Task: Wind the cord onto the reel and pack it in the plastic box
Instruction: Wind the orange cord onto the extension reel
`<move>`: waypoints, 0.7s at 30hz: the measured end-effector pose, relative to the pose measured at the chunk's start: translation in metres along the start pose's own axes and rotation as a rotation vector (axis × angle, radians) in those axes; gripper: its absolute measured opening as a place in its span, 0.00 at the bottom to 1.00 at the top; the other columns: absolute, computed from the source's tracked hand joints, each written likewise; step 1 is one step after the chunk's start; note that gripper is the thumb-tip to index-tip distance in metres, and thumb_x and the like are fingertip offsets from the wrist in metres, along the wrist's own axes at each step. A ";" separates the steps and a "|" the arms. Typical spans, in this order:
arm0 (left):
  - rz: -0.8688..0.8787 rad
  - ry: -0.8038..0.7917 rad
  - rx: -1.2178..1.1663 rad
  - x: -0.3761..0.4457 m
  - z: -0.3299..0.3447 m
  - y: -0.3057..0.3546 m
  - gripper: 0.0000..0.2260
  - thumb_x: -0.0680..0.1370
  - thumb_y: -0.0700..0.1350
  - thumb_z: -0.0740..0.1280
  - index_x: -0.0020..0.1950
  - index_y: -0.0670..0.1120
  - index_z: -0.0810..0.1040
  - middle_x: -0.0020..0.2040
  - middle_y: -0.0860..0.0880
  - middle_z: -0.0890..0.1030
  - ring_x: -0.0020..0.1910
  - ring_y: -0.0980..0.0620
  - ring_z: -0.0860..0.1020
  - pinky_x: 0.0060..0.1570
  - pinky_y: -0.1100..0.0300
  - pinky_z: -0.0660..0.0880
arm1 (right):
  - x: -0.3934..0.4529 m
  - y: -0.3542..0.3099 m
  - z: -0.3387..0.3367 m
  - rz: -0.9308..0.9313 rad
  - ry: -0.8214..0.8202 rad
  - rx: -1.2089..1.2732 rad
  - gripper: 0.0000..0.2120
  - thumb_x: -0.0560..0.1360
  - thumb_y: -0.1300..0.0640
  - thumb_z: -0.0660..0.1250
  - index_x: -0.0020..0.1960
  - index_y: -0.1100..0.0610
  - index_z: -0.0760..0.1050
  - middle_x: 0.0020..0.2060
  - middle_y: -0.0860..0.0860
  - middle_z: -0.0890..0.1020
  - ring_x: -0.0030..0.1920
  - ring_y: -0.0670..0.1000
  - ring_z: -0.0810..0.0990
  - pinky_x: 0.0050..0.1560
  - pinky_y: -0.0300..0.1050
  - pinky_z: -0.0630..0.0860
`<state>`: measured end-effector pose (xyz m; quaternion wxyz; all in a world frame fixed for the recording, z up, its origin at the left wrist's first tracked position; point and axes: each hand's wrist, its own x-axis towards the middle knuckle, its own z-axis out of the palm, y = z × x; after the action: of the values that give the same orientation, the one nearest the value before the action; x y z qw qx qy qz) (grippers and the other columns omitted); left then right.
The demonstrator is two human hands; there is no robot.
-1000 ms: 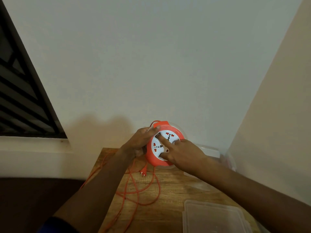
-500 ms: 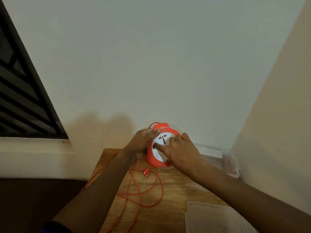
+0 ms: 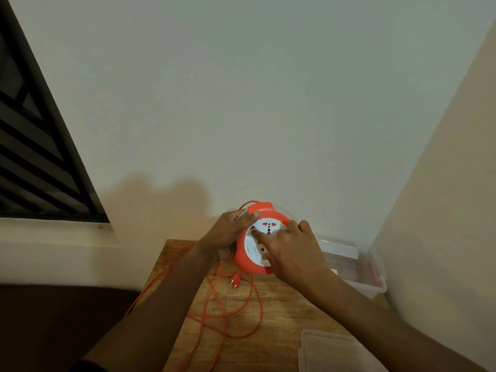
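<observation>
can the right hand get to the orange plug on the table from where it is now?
Probably yes. The orange two-pin plug lies bare on the wooden table just below the orange reel, nothing over it. But the right hand is busy on the reel's white face, and the left hand grips the rim.

No text or labels can be read

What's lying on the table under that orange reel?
Loose loops of orange cord and its plug lie on the wooden table below the reel. What sits directly beneath the reel is hidden by it and the right hand.
</observation>
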<state>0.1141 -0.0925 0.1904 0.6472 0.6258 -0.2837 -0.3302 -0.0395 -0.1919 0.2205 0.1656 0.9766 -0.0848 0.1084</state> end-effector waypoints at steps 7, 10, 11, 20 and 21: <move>-0.010 0.028 -0.118 0.000 0.005 -0.010 0.12 0.76 0.59 0.73 0.52 0.54 0.87 0.53 0.45 0.89 0.49 0.44 0.89 0.42 0.53 0.85 | -0.012 -0.021 0.008 0.328 0.102 0.301 0.26 0.74 0.42 0.63 0.71 0.42 0.67 0.50 0.51 0.86 0.56 0.58 0.80 0.62 0.58 0.65; -0.044 0.017 -0.042 0.002 0.003 -0.018 0.16 0.75 0.62 0.71 0.53 0.53 0.86 0.52 0.45 0.89 0.49 0.43 0.88 0.47 0.46 0.86 | -0.019 -0.024 0.012 0.330 0.092 0.299 0.26 0.74 0.42 0.65 0.71 0.43 0.68 0.50 0.51 0.86 0.57 0.58 0.80 0.63 0.60 0.67; -0.050 0.008 -0.049 0.002 0.003 -0.017 0.16 0.74 0.63 0.71 0.54 0.53 0.86 0.53 0.45 0.89 0.50 0.43 0.88 0.50 0.45 0.86 | -0.021 -0.023 0.012 0.316 0.105 0.284 0.26 0.74 0.43 0.67 0.71 0.44 0.70 0.49 0.52 0.86 0.56 0.59 0.80 0.60 0.60 0.70; -0.042 -0.031 -0.071 0.006 -0.001 -0.004 0.14 0.75 0.59 0.74 0.50 0.50 0.88 0.51 0.40 0.89 0.46 0.43 0.88 0.45 0.49 0.86 | -0.020 -0.014 0.006 0.189 0.141 0.224 0.18 0.61 0.62 0.78 0.50 0.52 0.83 0.57 0.58 0.79 0.56 0.63 0.74 0.44 0.56 0.77; -0.038 -0.044 -0.078 0.006 -0.002 -0.004 0.13 0.76 0.58 0.73 0.51 0.50 0.88 0.51 0.41 0.89 0.45 0.44 0.88 0.43 0.50 0.86 | -0.020 -0.013 0.006 0.124 0.107 0.225 0.20 0.61 0.64 0.77 0.50 0.49 0.83 0.62 0.57 0.77 0.60 0.64 0.73 0.46 0.57 0.77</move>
<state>0.1186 -0.0960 0.1860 0.6582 0.5979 -0.2731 -0.3670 -0.0544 -0.1791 0.2060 0.0524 0.9747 -0.1232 0.1792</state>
